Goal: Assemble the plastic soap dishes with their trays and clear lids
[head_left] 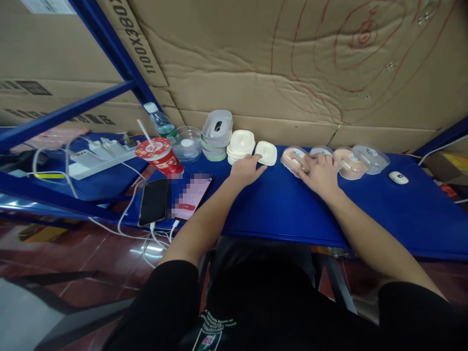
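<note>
My left hand [247, 170] lies at the front of a stack of cream dishes [241, 140], thumb and forefinger apart. Its forefinger reaches the near left edge of a single cream dish [266, 154]; whether it presses on it I cannot tell. With fingers spread, my right hand [322, 176] rests over a grey piece under a clear cover [321, 150], partly hiding it. The fingertips on its left touch the side of an orange-pink piece under a clear cover [293, 158]. Just right of that hand are another orange-pink covered piece [350, 163] and a grey covered one [372, 158].
Left of the cream stack stand grey and green containers [217, 129], a clear round lid [188, 144], a water bottle [161, 122] and a red cup with straw [160, 155]. Two phones [153, 201] on cables lie nearer. A white oval device [398, 177] lies right; cardboard [234, 63] backs the blue table [270, 209].
</note>
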Motion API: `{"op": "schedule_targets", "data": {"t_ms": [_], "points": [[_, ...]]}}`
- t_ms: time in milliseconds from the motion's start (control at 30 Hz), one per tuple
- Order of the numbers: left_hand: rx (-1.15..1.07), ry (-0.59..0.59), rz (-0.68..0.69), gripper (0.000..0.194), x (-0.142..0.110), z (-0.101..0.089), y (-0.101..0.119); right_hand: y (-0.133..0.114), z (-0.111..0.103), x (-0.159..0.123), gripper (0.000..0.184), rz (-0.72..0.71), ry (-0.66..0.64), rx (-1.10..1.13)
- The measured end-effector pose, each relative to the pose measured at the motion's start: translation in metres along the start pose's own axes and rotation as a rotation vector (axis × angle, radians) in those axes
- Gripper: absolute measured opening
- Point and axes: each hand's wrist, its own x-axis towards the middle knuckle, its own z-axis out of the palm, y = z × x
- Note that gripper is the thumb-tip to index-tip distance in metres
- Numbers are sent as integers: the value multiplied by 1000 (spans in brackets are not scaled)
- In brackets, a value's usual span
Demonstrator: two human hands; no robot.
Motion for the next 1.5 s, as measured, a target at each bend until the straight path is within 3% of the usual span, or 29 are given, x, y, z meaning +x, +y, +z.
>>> {"op": "schedule_targets", "data": {"t_ms": [267,367,533,700,833,933,1067,1133,1233,1400,1500], "points": [[18,-122,14,67,3,14,3,9,8,12,78,87,23,-49],[36,-135,20,62,2,15,3,11,9,11,80,31,7,-61],[20,-119,18,53,0,9,3,15,14,8,70,-132,-128,-20],[30,-135,-2,43,0,4,4,17,20,9,67,-39,-105,-59],[46,-177,30,34,1,1,2,10,10,5,79,-14,-114,-91],[23,-204,78,31,-1,0,-1,-2,-3,-1,78,-166,-155,4],[13,-217,117,35,-4,-1,-3,-15,-7,-6,51,-495,-308,287],[-5,-200,133,32,-5,-4,-3,-19,-6,-7,42,-592,-371,407],[-75,-31,130,26,-4,-13,-5,-24,-8,-8,31,-618,-375,491],[-140,496,-45,41,0,-33,-29,-30,-18,-9,28,-618,-352,539],[-143,614,-156,50,4,-38,-51,-35,-21,-12,29,-630,-346,559]]}}
